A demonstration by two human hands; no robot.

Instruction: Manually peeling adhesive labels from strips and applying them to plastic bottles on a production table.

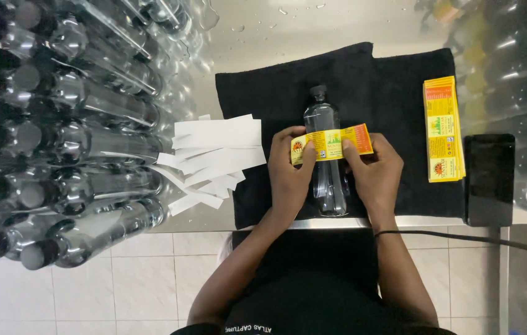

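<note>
Left hand (291,170), right hand (372,174) pinch 1 label (332,144) | 1 bottle (325,161)

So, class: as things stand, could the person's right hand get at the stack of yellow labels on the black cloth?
Probably yes. The stack of yellow labels lies uncovered on the black cloth, just to the outer side of the right hand, with nothing between them. That hand is busy, though, pressing a yellow label onto the clear bottle.

Left hand (289,174), right hand (372,170) press yellow label (332,143) onto clear bottle (325,180).
</note>
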